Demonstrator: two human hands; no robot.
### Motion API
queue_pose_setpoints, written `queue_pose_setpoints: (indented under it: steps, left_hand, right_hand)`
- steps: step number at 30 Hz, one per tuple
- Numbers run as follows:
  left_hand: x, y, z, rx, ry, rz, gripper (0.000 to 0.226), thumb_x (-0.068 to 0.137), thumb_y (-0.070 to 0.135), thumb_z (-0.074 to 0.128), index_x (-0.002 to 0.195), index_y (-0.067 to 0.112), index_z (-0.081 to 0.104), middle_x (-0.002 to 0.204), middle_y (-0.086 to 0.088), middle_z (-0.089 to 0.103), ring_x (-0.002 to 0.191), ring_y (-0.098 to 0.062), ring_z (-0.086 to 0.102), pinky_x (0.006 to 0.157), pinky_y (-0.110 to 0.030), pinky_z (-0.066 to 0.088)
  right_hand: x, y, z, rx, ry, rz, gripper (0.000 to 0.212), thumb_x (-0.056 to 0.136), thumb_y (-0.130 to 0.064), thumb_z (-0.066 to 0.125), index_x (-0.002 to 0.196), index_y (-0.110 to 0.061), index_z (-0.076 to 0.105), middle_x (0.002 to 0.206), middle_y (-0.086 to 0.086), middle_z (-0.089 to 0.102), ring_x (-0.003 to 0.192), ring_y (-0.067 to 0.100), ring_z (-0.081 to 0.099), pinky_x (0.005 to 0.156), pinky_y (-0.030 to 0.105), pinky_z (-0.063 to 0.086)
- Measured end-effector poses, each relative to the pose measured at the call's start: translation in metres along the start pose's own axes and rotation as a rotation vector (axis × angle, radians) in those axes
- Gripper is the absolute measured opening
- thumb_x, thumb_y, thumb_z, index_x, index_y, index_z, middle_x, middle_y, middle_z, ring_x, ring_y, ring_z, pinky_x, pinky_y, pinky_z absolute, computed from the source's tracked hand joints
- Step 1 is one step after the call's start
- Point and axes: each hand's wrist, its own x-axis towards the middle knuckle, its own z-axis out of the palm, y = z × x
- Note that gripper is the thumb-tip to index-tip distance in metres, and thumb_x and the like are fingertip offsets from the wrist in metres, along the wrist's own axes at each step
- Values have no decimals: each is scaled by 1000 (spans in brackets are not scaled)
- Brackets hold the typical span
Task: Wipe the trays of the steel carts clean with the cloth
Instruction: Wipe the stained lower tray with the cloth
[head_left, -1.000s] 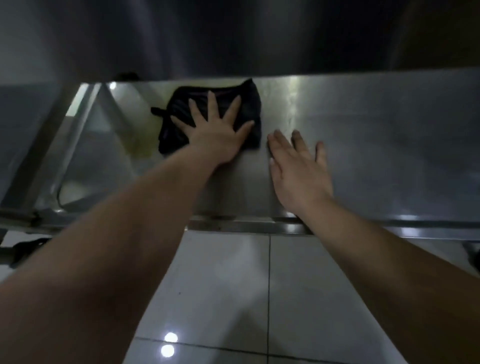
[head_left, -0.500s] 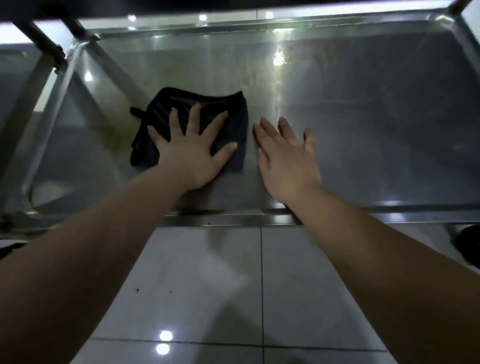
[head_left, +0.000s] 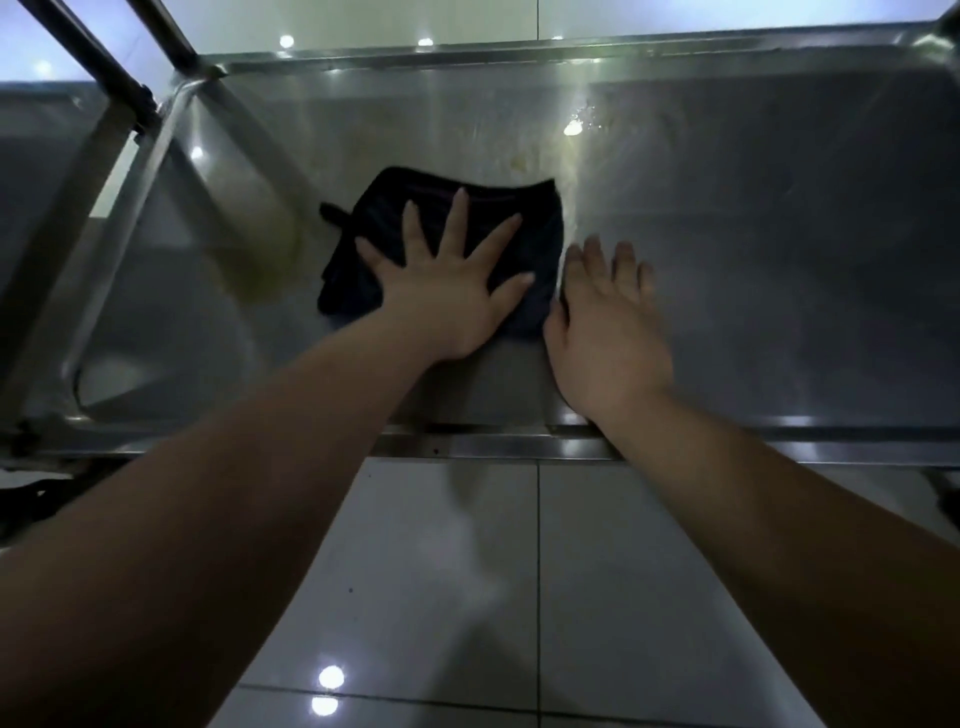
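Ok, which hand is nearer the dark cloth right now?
Left. The left hand lies flat on top of the dark cloth, fingers spread. The right hand rests flat on the tray just beside the cloth's right edge.

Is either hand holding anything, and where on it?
Nothing gripped: left hand presses the dark cloth flat at its middle; right hand rests on the steel tray.

A steel cart tray (head_left: 753, 291) stands over a glossy tiled floor (head_left: 441, 571). On it, left of middle, lies a dark cloth (head_left: 395, 208), and the right hand (head_left: 608, 332) rests flat on bare steel just beside the cloth's right edge. Yellowish smears (head_left: 519, 163) mark the steel just beyond the cloth.
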Motion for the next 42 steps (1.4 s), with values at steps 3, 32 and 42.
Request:
queue_pose_setpoints:
  steps: [3, 32, 42]
  left_hand:
    - [48, 23, -12, -19, -44, -9, 64, 89, 77, 14, 146, 57, -5, 162, 5, -19, 145, -42, -19, 99, -80, -11]
    - [-124, -56, 19, -49, 44, -84, 65, 79, 83, 5, 138, 65, -14, 160, 15, -20, 147, -30, -19, 104, -73, -14]
    - [-134, -144, 10, -68, 32, -238, 75, 70, 88, 7, 139, 66, -9, 160, 19, -15, 149, -27, -14, 109, -70, -9]
  right_hand:
    - [0, -2, -1, -15, -18, 47, 61, 101, -34, 26, 153, -3, 20, 162, 17, 14, 148, 39, 7, 122, 46, 1]
    - [-2, -39, -22, 24, 24, -331, 47, 95, -13, 43, 141, -7, 45, 146, 14, 47, 137, 38, 36, 117, 50, 16]
    - [8, -138, 6, 180, -31, -203, 50, 104, -31, 23, 153, -18, 23, 162, 0, 19, 150, 25, 7, 120, 50, 4]
